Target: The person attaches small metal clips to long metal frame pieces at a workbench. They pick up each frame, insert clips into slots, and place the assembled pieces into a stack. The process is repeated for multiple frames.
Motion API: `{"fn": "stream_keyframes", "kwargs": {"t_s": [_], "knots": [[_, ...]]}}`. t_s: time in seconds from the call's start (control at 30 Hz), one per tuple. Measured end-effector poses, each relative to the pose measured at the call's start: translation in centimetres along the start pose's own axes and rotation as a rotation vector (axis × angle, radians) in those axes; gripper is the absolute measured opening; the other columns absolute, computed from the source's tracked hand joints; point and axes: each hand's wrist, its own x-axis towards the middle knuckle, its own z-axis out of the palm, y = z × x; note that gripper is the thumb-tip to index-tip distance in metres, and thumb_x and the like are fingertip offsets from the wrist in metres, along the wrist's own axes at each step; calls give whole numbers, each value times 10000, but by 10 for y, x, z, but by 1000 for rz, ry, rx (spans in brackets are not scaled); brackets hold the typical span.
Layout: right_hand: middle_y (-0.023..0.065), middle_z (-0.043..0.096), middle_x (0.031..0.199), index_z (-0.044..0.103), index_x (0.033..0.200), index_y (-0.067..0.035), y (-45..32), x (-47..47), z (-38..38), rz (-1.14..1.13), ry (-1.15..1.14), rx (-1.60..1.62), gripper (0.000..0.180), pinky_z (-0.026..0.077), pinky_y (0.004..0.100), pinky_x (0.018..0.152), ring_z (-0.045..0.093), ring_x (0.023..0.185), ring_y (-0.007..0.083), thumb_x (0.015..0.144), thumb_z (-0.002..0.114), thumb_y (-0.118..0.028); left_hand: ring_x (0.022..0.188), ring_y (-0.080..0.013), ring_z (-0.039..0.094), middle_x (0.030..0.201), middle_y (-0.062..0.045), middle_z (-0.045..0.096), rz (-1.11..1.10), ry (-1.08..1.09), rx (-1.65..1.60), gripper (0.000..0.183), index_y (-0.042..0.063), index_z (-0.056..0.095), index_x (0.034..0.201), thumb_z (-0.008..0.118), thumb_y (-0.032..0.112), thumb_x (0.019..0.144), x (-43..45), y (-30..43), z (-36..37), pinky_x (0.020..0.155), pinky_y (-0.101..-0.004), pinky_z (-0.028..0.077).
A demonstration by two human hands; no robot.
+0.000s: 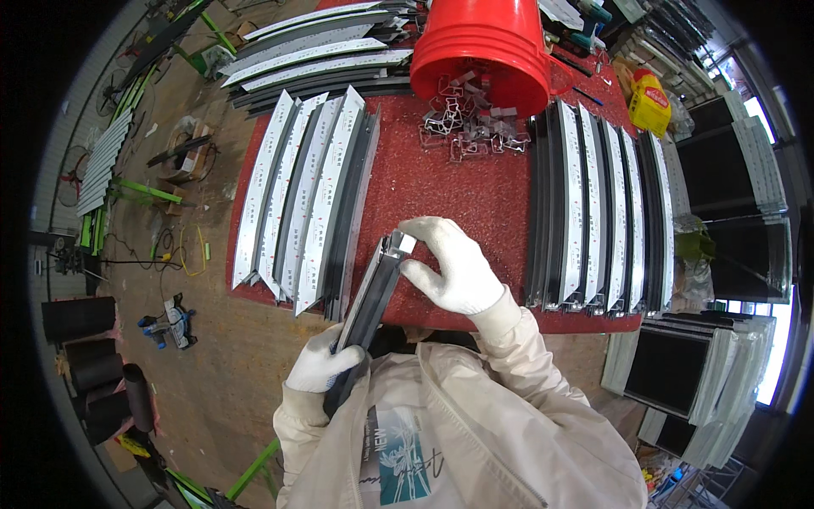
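My left hand (pixel 325 360), in a white glove, grips a dark metal profile (pixel 371 297) that slants up from my body. At its upper end sits a small silver metal corner piece (pixel 400 242). My right hand (pixel 450 264), also gloved, holds that piece between thumb and fingers. Beyond my hands a red bucket (pixel 483 48) lies tipped on its side, with small metal brackets (pixel 474 127) spilled at its mouth. Profiles with white printed film (pixel 296 210) lie side by side to the left, and more filmed profiles (pixel 591 210) lie in a row to the right.
The work surface is a red table (pixel 439 184). More profiles (pixel 318 51) are stacked at its far left. A yellow container (pixel 649 105), a cordless drill (pixel 588 28) and a blue pen (pixel 588 96) are at the far right. Wrapped dark panels (pixel 668 366) stand beyond the right edge.
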Motion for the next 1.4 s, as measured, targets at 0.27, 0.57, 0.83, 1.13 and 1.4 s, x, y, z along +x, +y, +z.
{"fn": "stream_keyframes", "kwargs": {"t_s": [0.27,0.57,0.83,1.13,1.4], "knots": [[209,765,1211,723,1278,4,7,2,0,-29,44,7,521,591,511,1021,718,1113,432,765,683,81,915,-210,719,1026,-133,793,164,70,476,551,-29,747,1369,820,331,958,13,32,1,878,-401,598],[308,673,1525,530,1636,57,-10,-11,20,274,323,-62,745,592,499,1197,701,1401,472,962,815,-84,1104,-337,794,1189,-231,814,310,149,455,631,-65,694,1437,873,283,942,75,100,12,1010,-440,612],[358,697,1390,409,1668,156,-79,9,-13,583,87,-157,994,629,521,1106,753,1276,493,936,907,-295,1251,-337,770,1366,-212,788,557,288,356,937,-26,569,1624,899,526,942,163,223,114,1108,-443,593],[328,803,1191,599,1515,77,-25,-19,-153,829,414,-532,734,672,559,1009,823,1055,498,900,833,-249,1383,-355,708,1548,-283,686,597,5,294,925,-33,476,1732,811,500,1055,167,227,193,1174,-447,556],[262,798,1212,755,1291,27,72,-80,-285,987,356,-926,541,652,534,1049,797,1158,453,878,872,-301,1294,-311,748,1532,-276,703,454,82,364,880,3,482,1740,861,341,1022,146,164,144,1112,-430,611]]}}
